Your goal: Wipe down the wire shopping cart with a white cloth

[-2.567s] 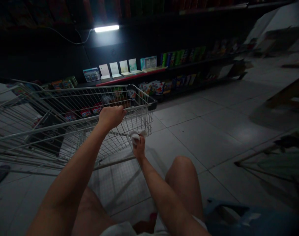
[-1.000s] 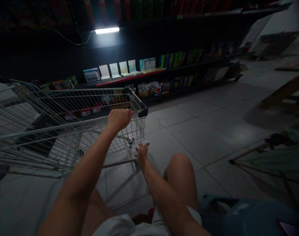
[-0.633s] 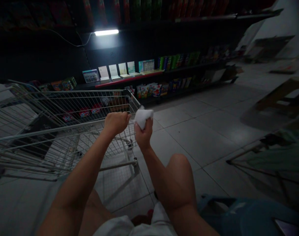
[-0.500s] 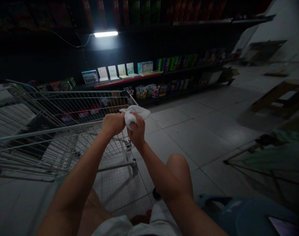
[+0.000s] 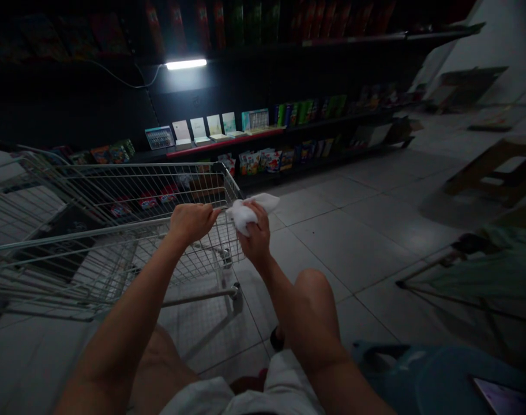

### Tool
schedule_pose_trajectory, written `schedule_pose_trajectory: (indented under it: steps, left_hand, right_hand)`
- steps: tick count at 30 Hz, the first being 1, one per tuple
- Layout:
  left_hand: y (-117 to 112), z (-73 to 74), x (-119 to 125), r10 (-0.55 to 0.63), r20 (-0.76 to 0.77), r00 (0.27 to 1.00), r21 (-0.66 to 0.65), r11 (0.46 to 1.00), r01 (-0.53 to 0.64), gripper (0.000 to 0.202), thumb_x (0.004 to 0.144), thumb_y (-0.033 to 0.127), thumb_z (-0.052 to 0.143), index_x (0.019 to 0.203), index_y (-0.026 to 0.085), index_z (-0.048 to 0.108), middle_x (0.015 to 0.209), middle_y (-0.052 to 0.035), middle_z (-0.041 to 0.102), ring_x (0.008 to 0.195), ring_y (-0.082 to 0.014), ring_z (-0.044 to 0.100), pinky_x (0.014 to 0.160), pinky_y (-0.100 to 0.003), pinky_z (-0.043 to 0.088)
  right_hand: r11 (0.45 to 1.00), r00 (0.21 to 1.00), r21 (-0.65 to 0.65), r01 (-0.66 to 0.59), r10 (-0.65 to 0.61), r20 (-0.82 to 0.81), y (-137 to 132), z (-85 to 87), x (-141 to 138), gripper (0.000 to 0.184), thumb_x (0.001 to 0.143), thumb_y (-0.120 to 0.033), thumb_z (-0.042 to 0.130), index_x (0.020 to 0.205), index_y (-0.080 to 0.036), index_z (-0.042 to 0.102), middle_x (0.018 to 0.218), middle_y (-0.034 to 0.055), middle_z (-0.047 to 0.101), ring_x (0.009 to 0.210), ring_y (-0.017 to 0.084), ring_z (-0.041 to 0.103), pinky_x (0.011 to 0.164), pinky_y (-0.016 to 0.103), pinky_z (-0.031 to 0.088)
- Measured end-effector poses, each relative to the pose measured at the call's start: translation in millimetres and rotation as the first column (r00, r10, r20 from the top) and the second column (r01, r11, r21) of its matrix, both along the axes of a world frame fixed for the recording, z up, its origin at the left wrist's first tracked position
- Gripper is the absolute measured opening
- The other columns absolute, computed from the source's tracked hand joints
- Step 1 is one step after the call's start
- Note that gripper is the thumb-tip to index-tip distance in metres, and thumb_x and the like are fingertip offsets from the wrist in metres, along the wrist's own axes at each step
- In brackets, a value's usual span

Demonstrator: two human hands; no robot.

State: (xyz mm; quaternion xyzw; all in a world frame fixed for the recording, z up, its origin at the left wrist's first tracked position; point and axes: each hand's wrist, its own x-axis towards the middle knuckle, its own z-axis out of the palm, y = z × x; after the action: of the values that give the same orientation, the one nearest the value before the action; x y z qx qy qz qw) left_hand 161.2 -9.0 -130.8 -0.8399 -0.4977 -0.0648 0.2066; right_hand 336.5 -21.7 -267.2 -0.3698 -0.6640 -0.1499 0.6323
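A metal shopping cart [image 5: 94,233] stands in front of me on the left. My left hand [image 5: 192,223] is closed round the top rail of its near side, with the thumb lying along the rail. My right hand [image 5: 255,230] grips a bunched white cloth [image 5: 244,218] at the cart's front corner, just right of the left hand. One end of the cloth sticks out beyond the fingers to the right. The palm side of the left hand is hidden.
Behind the cart run dark shelves with upright books [image 5: 198,129], cans [image 5: 304,110] and snack bags [image 5: 263,160], under a lit tube lamp [image 5: 186,64]. At right are a brown stool [image 5: 494,170] and a folding frame with green fabric [image 5: 479,271]. A phone [image 5: 500,396] lies on a blue stool [image 5: 436,374].
My right hand has moved right with the cloth, away from the left hand. My left hand has shifted slightly left along the rail, and a gap now shows between them.
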Motion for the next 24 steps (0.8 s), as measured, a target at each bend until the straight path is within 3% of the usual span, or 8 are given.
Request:
schedule_pose_trajectory:
  steps: [3,6,7,9,12,14,18,24]
  left_hand:
    - [-5.6,1.7,-6.4,-0.006,-0.017,1.0,0.0,1.0,0.006,0.062,0.104,0.053,0.024,0.096,0.019,0.074,0.096,-0.0123,0.079,0.086,-0.0297,0.074,0.063,-0.035,0.039]
    - [-8.4,1.8,-14.5,-0.022,-0.025,0.999,-0.005,1.0,0.022,0.061,0.103,0.055,0.025,0.091,0.019,0.073,0.092,-0.0107,0.078,0.081,-0.0279,0.073,0.06,-0.033,0.033]
    - [-8.8,1.4,-18.0,-0.03,-0.022,0.999,-0.001,1.0,0.03,0.061,0.103,0.055,0.026,0.089,0.019,0.073,0.091,-0.0104,0.078,0.08,-0.0273,0.072,0.059,-0.033,0.031]
    - [-9.1,0.3,-26.5,-0.051,-0.003,0.999,0.015,0.999,0.051,0.061,0.103,0.056,0.027,0.084,0.019,0.072,0.087,-0.0099,0.078,0.076,-0.0258,0.071,0.058,-0.033,0.027]
    - [-10.3,-1.5,-41.9,-0.091,0.029,0.995,0.042,0.995,0.09,0.062,0.102,0.057,0.028,0.077,0.019,0.07,0.08,-0.0094,0.076,0.069,-0.0232,0.068,0.056,-0.032,0.022]
    - [-12.6,-2.3,-52.5,-0.114,0.041,0.993,0.061,0.992,0.112,0.062,0.102,0.057,0.028,0.072,0.019,0.069,0.075,-0.0093,0.074,0.066,-0.0217,0.066,0.055,-0.032,0.021]
    - [-22.0,-1.3,-72.8,-0.129,0.048,0.99,0.069,0.99,0.126,0.066,0.101,0.059,0.025,0.065,0.02,0.065,0.067,-0.0078,0.071,0.062,-0.0191,0.063,0.055,-0.032,0.022]
    - [-34.6,4.4,-109.4,-0.062,0.062,0.996,-0.012,0.998,0.063,0.068,0.101,0.059,0.019,0.068,0.022,0.066,0.071,-0.007,0.072,0.067,-0.0189,0.065,0.058,-0.031,0.029]
  right_hand:
    - [0.986,0.981,-0.053,-0.159,0.164,0.101,18.0,25.2,10.4,0.027,0.092,-0.029,0.05,0.109,-0.021,0.069,0.133,0.0099,0.063,0.136,0.026,0.049,0.118,0.05,0.04]
    - [0.921,0.94,-0.192,-0.34,0.331,-0.079,31.1,36.3,21.3,0.03,0.083,-0.03,0.052,0.104,-0.018,0.07,0.118,0.0109,0.067,0.118,0.025,0.059,0.107,0.044,0.047]
    - [0.87,0.908,-0.261,-0.418,0.387,-0.163,34.2,40.7,25.0,0.03,0.08,-0.029,0.052,0.1,-0.017,0.07,0.11,0.0102,0.068,0.108,0.024,0.061,0.099,0.041,0.051]
    - [0.714,0.824,-0.411,-0.567,0.479,-0.304,40.4,53.8,31.4,0.027,0.073,-0.027,0.051,0.09,-0.015,0.068,0.092,0.0062,0.067,0.086,0.019,0.06,0.081,0.033,0.052]
    - [0.467,0.735,-0.584,-0.664,0.55,-0.396,53.3,80.8,35.8,0.026,0.065,-0.023,0.048,0.083,-0.013,0.064,0.075,0.0006,0.06,0.067,0.012,0.051,0.063,0.023,0.041]
    - [0.403,0.75,-0.67,-0.623,0.552,-0.365,63.2,97.9,33.5,0.025,0.062,-0.021,0.047,0.079,-0.012,0.062,0.071,-0.0009,0.058,0.062,0.009,0.047,0.058,0.021,0.035]
    - [0.389,0.798,-0.815,-0.429,0.587,-0.139,70.7,120.3,14.8,0.023,0.063,-0.016,0.046,0.076,-0.012,0.064,0.062,-0.0024,0.053,0.057,0.008,0.043,0.055,0.022,0.029]
    - [0.357,0.634,-0.909,-0.217,0.759,0.147,38.6,143.9,-33.6,0.022,0.071,-0.015,0.05,0.078,-0.011,0.071,0.059,-0.0017,0.055,0.056,0.009,0.046,0.058,0.024,0.034]
